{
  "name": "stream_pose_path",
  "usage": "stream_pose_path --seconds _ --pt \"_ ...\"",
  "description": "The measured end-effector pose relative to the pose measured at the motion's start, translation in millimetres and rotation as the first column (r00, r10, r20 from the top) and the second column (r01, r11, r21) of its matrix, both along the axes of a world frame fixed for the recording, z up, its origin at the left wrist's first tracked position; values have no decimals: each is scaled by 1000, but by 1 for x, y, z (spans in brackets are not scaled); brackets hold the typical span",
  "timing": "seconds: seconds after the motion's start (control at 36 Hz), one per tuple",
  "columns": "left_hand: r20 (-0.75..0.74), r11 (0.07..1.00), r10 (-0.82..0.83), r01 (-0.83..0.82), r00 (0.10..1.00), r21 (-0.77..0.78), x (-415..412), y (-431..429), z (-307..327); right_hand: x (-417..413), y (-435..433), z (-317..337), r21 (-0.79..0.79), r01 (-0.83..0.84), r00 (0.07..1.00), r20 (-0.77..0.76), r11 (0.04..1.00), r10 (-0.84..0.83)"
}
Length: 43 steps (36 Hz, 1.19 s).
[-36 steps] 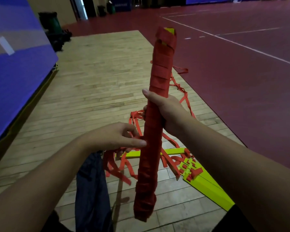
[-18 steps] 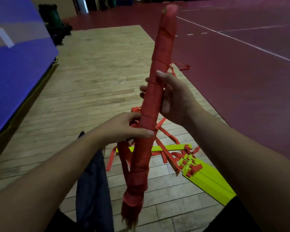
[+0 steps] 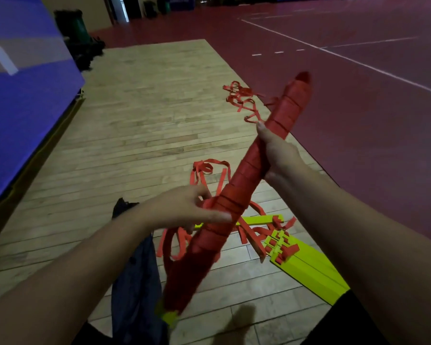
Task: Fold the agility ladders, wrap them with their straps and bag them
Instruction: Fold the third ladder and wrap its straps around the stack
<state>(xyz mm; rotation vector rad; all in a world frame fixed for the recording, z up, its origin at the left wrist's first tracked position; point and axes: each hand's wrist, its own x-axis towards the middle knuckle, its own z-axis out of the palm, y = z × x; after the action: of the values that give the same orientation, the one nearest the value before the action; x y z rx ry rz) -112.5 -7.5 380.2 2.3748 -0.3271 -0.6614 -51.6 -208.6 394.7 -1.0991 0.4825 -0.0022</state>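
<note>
wrapped ladder [image 3: 239, 190], lower end blurry

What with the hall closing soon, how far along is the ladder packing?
Done: one ladder is folded and wound in red strap almost end to end. In hand: the right hand grips its upper part, the left hand holds the wrap midway. Left: a second stack of yellow rungs lies on the floor among loose straps, and the dark cloth, likely the bag, lies limp nearby.
</note>
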Motion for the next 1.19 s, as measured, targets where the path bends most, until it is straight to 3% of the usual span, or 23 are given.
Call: stream_pose_path --seconds 0.06,0.11,0.25,0.33,0.44,0.5,0.61,0.81,0.89,1.0,1.11,1.19 --pt "252 927 -158 56 955 370 -5 -14 -12 0 -2 -7 4 47 996 -72 999 -47" --pt "387 872 -236 19 891 489 -8 -23 -18 -1 -3 -10 -7 66 990 -122 998 -66" --pt "284 971 -115 48 952 233 3 -18 -12 -2 -11 -4 20 -31 987 -159 999 34" --pt "176 999 -32 24 984 49 7 -4 -2 -7 -14 2 67 -139 988 -64 988 143" --pt "-14 952 63 -64 998 -298 6 4 9 -16 -5 -1 161 -357 934 63 920 351" --pt "-115 914 83 -122 990 -388 5 4 10 -23 10 -4 223 -434 901 100 873 422" --pt "-293 875 95 -221 951 -431 0 2 13 -30 35 -1 326 -415 908 98 849 407" --pt "-409 917 36 -192 912 -349 2 16 9 -14 30 0 146 -318 944 -39 937 327" --pt "-342 948 111 -203 933 -245 5 26 6 -4 18 -7 23 -254 962 -102 967 255" --pt "-165 980 66 -95 984 -173 1 17 7 5 11 -27 -109 -132 976 -189 985 110" --pt "166 994 -57 39 984 106 2 4 1 5 15 -35 -73 -126 947 -305 989 98" --pt "154 995 -31 16 988 96 7 10 4 4 19 -29 -46 -171 945 -291 984 150"
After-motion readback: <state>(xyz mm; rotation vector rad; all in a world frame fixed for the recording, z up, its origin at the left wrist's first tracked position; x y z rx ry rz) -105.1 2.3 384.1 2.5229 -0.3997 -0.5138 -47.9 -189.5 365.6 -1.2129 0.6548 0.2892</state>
